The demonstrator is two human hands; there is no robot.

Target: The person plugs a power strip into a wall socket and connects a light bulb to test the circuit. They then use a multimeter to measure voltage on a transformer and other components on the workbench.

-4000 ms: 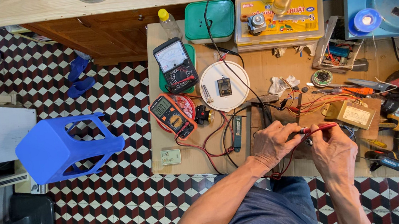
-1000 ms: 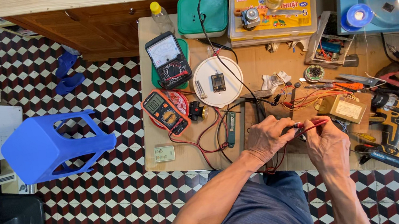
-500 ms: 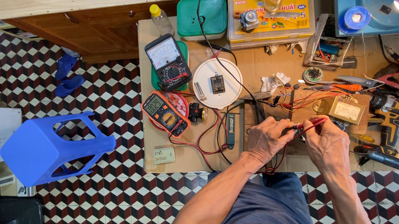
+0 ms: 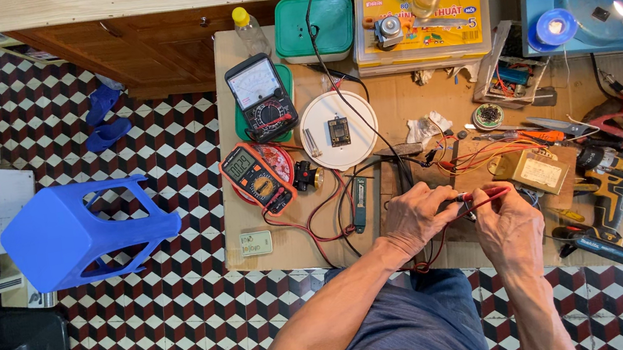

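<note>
Hands barely moved; red probe point(image 4: 485, 198) pinched betw. right hand point(image 4: 510, 228) fingers, left hand point(image 4: 415, 217) fingers too.

On the low table point(image 4: 290, 251), the two hands meet near the front edge: the left hand point(image 4: 415, 217) at nine o'clock of the right hand point(image 4: 509, 224), a probe point(image 4: 485, 197) between them. From the left hand, the digital multimeter point(image 4: 257, 177) lies at ten o'clock, the analog multimeter point(image 4: 262, 97) behind it, and the round plate point(image 4: 338, 130) at eleven. The transformer point(image 4: 536, 170) sits at one o'clock of the right hand, the cordless drill point(image 4: 620, 176) at three, and the plastic stool point(image 4: 80, 232) stands on the floor at nine o'clock of the table.
</note>
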